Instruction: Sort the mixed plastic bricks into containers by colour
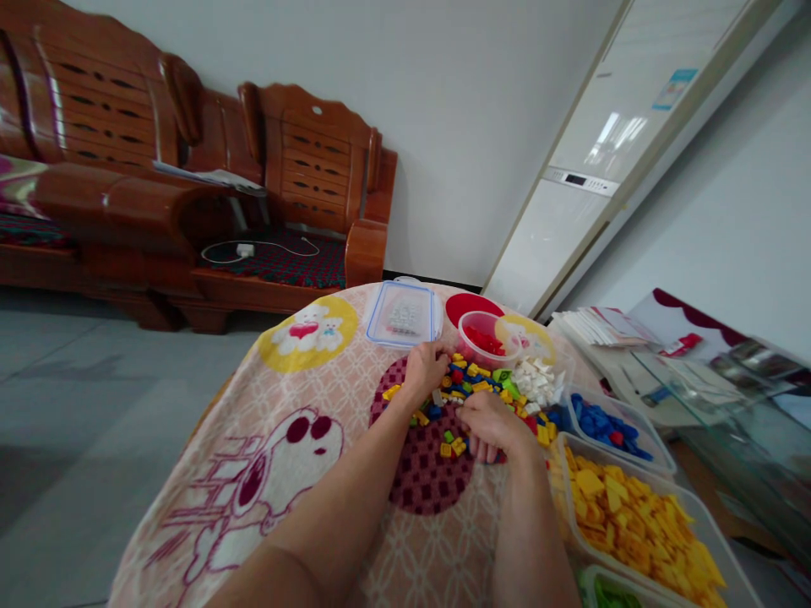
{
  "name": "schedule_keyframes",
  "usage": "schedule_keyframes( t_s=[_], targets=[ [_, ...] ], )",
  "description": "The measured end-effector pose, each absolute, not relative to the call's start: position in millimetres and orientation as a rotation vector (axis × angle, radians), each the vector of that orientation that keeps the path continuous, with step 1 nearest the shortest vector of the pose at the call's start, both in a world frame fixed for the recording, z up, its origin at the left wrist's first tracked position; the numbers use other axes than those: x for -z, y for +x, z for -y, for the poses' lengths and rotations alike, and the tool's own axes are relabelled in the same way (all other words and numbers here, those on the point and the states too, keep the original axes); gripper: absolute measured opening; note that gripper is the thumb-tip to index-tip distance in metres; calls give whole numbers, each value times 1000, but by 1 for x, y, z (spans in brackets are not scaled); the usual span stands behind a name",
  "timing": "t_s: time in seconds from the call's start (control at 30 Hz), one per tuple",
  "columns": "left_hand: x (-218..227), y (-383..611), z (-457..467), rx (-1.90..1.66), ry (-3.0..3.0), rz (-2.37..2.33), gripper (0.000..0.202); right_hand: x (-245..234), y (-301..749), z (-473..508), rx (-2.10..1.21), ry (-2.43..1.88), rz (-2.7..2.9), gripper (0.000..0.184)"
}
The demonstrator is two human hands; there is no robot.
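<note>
A mixed pile of small toy building bricks [478,387], yellow, blue, green, red and white, lies on the tablecloth. My left hand [427,370] is at the pile's left edge, its fingers bent together; whatever may be between the fingertips is hidden. My right hand [492,424] lies at the near side of the pile with fingers curled under the palm, which hides anything inside. A few yellow and green bricks [452,446] sit apart, just left of my right hand. White bricks [537,382] are heaped at the pile's far right.
Beyond the pile stands a round tub with red bricks [485,339], beside a clear blue-edged lid [404,316]. On the right are boxes of blue bricks [605,426], yellow bricks [634,515] and green bricks [608,594]. A wooden bench [317,169] and glass shelf [715,422] flank the table.
</note>
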State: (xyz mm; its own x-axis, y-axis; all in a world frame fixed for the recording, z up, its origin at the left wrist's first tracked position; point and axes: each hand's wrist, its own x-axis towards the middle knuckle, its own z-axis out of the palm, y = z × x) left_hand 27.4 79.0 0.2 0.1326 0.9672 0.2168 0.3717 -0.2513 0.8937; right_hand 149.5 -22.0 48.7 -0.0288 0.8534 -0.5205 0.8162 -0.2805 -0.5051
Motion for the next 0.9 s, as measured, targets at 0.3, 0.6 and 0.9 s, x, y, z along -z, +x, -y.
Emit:
schedule_keyframes(
  t_s=[0.3,0.6,0.9],
  targets=[
    [-1,27,-80,-1111,1724,-1280,26,-55,142,24,-1328,-1705,1709,14],
    [3,26,-82,-1095,1632,-1259,30,-54,123,31,-1404,-2117,1933,25],
    [0,25,-82,-1113,1640,-1226,27,-51,96,33,-441,-1993,2493,17]
  ],
)
